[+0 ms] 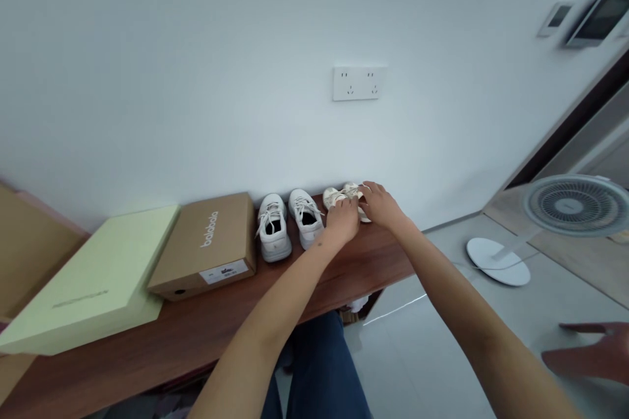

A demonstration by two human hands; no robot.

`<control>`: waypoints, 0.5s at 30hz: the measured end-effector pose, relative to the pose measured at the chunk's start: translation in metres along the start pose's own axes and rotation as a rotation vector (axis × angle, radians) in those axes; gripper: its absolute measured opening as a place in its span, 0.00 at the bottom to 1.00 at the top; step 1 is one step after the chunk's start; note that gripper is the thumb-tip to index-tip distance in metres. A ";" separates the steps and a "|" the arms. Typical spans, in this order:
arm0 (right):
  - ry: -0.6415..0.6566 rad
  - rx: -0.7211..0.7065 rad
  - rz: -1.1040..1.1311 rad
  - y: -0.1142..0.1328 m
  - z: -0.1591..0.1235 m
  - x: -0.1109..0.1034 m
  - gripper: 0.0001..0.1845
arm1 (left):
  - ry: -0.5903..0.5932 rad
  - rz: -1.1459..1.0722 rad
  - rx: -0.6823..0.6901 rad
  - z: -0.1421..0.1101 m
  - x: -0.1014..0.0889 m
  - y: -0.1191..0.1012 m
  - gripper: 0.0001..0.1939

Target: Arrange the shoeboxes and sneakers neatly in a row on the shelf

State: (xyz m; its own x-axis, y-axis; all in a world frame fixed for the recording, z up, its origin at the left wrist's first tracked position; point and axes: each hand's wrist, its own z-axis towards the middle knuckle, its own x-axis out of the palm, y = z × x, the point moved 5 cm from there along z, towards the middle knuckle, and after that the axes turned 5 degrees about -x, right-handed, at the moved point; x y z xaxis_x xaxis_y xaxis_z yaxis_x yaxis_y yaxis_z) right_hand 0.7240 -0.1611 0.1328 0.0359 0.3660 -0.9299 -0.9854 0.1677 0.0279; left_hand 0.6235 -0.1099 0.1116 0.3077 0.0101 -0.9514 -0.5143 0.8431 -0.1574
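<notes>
A pair of small cream shoes stands at the right end of a reddish-brown wooden shelf top (363, 262), close to the wall. My left hand (344, 217) is closed around the heel of the left cream shoe (333, 196). Fingers of my right hand (382, 204) curl over the right cream shoe (352, 190) from its outer side. Both shoes are partly covered by my hands. Just left of them are a white sneaker (305, 217) and its mate, another white sneaker (273, 226), both with laces and toes toward the wall.
Left of the sneakers sit a brown shoebox (209, 236) and a pale green box (98, 268). A double socket (360, 83) is on the wall above. At right, a white fan (570, 206) stands on the floor, with a wooden stool (599, 350) nearer.
</notes>
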 end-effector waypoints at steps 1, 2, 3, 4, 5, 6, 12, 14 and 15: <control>-0.053 -0.028 0.031 0.007 -0.007 -0.008 0.22 | -0.046 -0.038 0.028 -0.011 -0.009 -0.002 0.27; -0.106 -0.060 0.068 0.016 -0.016 -0.014 0.22 | -0.090 -0.086 0.060 -0.024 -0.017 -0.003 0.28; -0.154 -0.095 0.108 0.026 -0.028 -0.018 0.23 | -0.133 -0.140 0.097 -0.041 -0.024 -0.003 0.28; -0.193 -0.126 0.152 0.037 -0.042 -0.020 0.23 | -0.173 -0.195 0.135 -0.060 -0.029 -0.002 0.27; -0.224 -0.145 0.196 0.049 -0.057 -0.019 0.22 | -0.205 -0.248 0.173 -0.082 -0.033 0.000 0.26; -0.240 -0.161 0.241 0.063 -0.074 -0.015 0.22 | -0.228 -0.295 0.199 -0.105 -0.035 0.003 0.25; -0.110 -0.211 0.565 0.169 -0.179 0.053 0.22 | -0.165 -0.466 0.155 -0.253 0.000 0.034 0.15; 0.036 -0.199 0.631 0.205 -0.208 0.083 0.20 | -0.125 -0.502 0.048 -0.296 0.024 0.046 0.14; 0.123 -0.188 0.644 0.220 -0.219 0.098 0.20 | -0.101 -0.509 -0.014 -0.315 0.038 0.052 0.14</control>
State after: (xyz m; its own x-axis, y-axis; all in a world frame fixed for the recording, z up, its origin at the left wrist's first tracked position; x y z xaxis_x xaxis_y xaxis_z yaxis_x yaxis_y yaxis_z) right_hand 0.4739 -0.2891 -0.0325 -0.5756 0.2308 -0.7845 -0.8165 -0.2146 0.5360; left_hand 0.3565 -0.2348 -0.0159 0.5973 -0.3470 -0.7231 -0.2899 0.7472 -0.5980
